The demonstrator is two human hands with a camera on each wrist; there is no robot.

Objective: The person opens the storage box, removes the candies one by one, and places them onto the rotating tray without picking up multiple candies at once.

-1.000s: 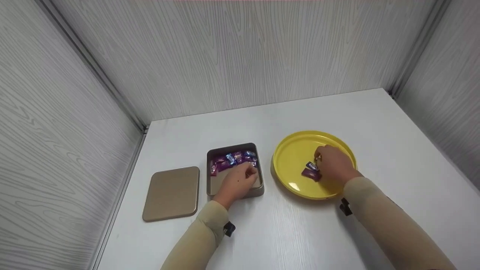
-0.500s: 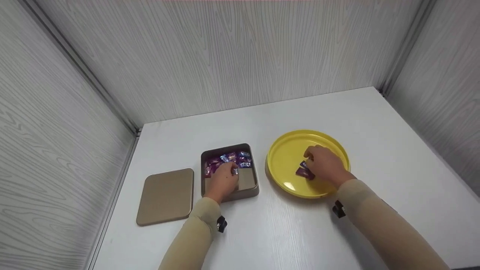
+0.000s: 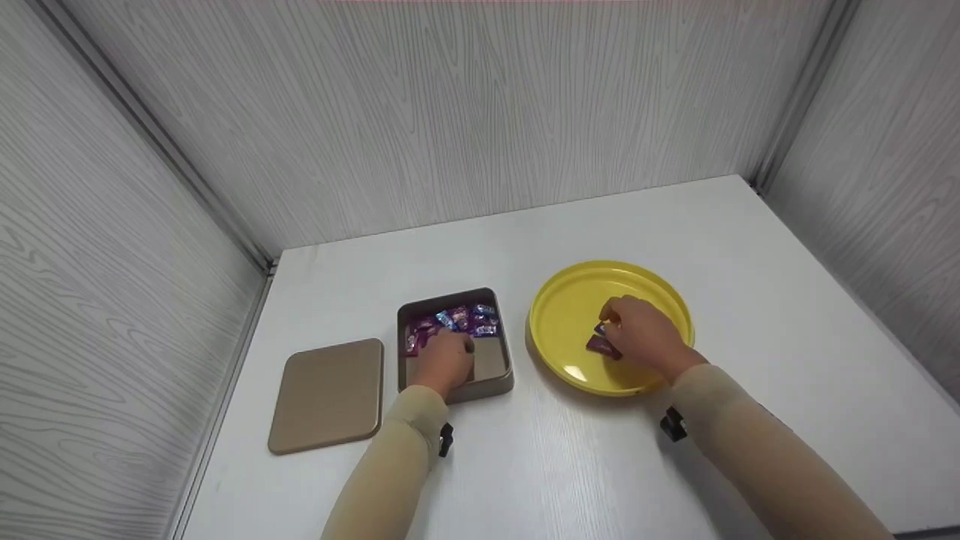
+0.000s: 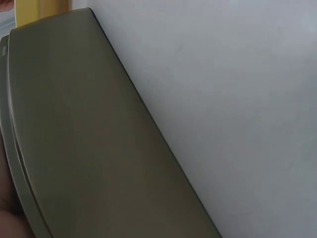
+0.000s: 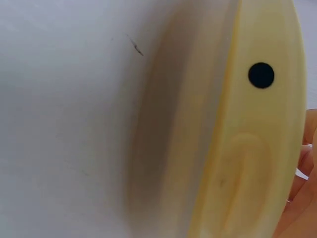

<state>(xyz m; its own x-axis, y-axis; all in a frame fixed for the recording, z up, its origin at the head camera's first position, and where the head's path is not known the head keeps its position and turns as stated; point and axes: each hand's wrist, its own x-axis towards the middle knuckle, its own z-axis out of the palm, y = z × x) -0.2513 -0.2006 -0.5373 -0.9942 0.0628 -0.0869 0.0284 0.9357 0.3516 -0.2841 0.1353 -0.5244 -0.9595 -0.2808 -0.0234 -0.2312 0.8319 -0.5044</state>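
In the head view my left hand (image 3: 444, 360) reaches into a bronze-coloured square tin (image 3: 489, 388). Its fingertips are down by wrapped candies (image 3: 461, 318) that lie along the tin's far and left sides; the back of the hand hides whether they pinch one. My right hand (image 3: 645, 334) is over a round yellow plate (image 3: 559, 330), fingers bent. Below those fingers lies a purple-wrapped candy (image 3: 602, 346), with a blue one (image 3: 600, 328) partly covered behind it. Whether the right fingertips hold a candy cannot be seen. The tin's outer wall (image 4: 89, 129) fills much of the left wrist view.
A flat bronze-coloured lid (image 3: 328, 396) lies on the white table (image 3: 540, 465) left of the tin. Pale wood-grain panels (image 3: 465, 112) stand at the back and both sides. The plate's raised rim (image 5: 262, 124) shows close up in the right wrist view.
My left hand has moved left inside the tin, uncovering candies at its right side. My right hand stays over the plate with small finger movement. The head view has shifted slightly.
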